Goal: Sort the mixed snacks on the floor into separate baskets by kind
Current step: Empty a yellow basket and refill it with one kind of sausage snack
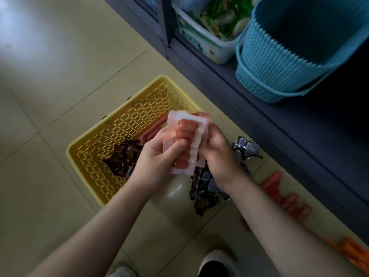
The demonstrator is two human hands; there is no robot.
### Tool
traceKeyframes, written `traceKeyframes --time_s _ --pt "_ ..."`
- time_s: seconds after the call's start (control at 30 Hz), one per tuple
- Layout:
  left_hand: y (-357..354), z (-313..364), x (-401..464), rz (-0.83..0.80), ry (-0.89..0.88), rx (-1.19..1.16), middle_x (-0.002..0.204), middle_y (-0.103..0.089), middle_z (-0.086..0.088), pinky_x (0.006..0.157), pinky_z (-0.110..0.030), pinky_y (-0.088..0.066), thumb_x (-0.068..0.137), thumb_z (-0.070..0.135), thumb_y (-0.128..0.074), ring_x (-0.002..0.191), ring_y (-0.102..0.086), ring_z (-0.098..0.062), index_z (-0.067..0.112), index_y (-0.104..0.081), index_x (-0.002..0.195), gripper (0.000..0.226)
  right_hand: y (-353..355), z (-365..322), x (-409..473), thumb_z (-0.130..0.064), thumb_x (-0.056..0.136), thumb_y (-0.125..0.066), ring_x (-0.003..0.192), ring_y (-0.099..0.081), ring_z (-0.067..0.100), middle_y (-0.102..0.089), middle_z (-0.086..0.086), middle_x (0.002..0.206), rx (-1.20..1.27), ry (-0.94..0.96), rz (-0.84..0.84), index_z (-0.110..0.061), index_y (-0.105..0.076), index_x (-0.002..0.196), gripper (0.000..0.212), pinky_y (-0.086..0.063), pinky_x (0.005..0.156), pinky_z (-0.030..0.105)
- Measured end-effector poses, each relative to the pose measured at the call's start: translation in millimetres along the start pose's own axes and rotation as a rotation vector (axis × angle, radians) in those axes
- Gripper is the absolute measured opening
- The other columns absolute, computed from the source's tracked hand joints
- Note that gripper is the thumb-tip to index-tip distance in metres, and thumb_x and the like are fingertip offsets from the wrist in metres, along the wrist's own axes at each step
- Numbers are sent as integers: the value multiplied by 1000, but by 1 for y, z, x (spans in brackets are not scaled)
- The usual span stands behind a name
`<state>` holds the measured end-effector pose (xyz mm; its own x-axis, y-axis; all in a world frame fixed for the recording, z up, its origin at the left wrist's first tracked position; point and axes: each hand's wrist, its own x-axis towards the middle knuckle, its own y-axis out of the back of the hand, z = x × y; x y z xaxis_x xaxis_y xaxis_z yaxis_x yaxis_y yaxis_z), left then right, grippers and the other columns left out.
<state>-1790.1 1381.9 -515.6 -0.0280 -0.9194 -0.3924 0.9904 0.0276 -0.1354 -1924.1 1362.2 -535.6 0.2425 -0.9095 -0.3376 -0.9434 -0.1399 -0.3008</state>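
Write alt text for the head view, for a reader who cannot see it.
Left hand and right hand together grip a stack of clear-wrapped sausage packs above a yellow basket that holds dark packets and red sausages. More dark packets and sausages lie on the tiled floor.

A strip of clear vacuum packs (pixel 187 141), each enclosing small reddish sausages, is held upright above the near right corner of the yellow perforated basket (pixel 121 124). Inside the basket, thin red sausage sticks (pixel 152 128) are laid against the right wall, and dark brown wrapped snacks (pixel 123 156) are heaped just in front of them. To the right of the basket, on the floor, dark and silver wrapped snacks (pixel 207 186) are piled loosely. Further right of the basket, a row of reddish sausage packs (pixel 283 196) is stretched out, followed by blurred orange packs (pixel 353 254).
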Motion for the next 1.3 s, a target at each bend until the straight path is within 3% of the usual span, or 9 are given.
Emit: traceKeyframes --time_s 0.13,0.27,0.4,0.5,0.6,0.7,0.93,1.07,1.3 --pt "-44 -11 -1 -9 -63 205 94 -66 4 76 -25 -57 87 6 -57 84 -67 -3 19 -42 117 36 29 8 -26 -12 97 -36 93 -68 21 -67 15 106 326 -130 187 -6 -55 122 32 -57 77 31" --pt "-80 -26 -11 -345 33 364 129 -48 9 92 -17 -45 95 3 -41 109 -54 5 23 12 145 75 61 21 -59 -45 80 -60 111 -62 22 -64 9 120 151 -130 281 -18 -49 127 55 -50 94 36" --pt "-108 -46 -14 -669 147 549 137 -43 10 101 -16 -38 92 6 -48 117 -44 10 28 -13 144 67 97 45 -102 -17 81 -71 97 -64 15 -65 0 109 81 -217 536 -22 -46 122 48 -52 80 24" --pt "-129 -61 -18 -714 129 721 149 -32 0 111 -25 -29 86 14 -55 133 -32 -7 15 -16 148 73 144 82 -142 -43 70 -75 118 -55 25 -60 7 122 -234 -353 785 -21 -46 126 67 -40 96 26" --pt "-151 -71 -26 -671 139 702 123 -53 2 85 -2 -38 89 6 -52 110 -50 -8 12 -34 140 55 185 112 -187 -47 68 -69 109 -59 27 -61 7 116 -424 -494 1030 -15 -46 132 75 -49 85 33" --pt "-161 -85 -29 -713 82 751 102 -64 4 88 -16 -46 74 28 -54 99 -60 -15 15 -53 121 48 211 124 -220 -14 83 -65 117 -51 34 -50 18 130 -558 -567 1155 -4 -32 140 67 -41 91 34" --pt "-154 -93 -23 -784 43 933 103 -65 4 90 -34 -49 83 25 -50 95 -62 -15 18 -61 113 33 226 122 -221 -16 88 -55 121 -40 39 -43 23 132 -883 -644 1099 -8 -43 132 46 -34 97 39" --pt "-137 -84 -15 -700 6 943 94 -65 7 83 -25 -49 90 7 -50 88 -62 -12 21 -61 111 27 200 87 -186 -13 87 -57 123 -42 33 -48 16 130 -998 -344 969 -6 -46 130 44 -34 99 37" --pt "-70 -32 -1 -201 -199 748 93 -63 12 73 -8 -44 89 -1 -48 78 -58 10 19 -61 101 27 102 15 -87 -9 90 -54 103 -56 21 -59 5 118 -920 111 421 -10 -36 138 52 -37 81 20"
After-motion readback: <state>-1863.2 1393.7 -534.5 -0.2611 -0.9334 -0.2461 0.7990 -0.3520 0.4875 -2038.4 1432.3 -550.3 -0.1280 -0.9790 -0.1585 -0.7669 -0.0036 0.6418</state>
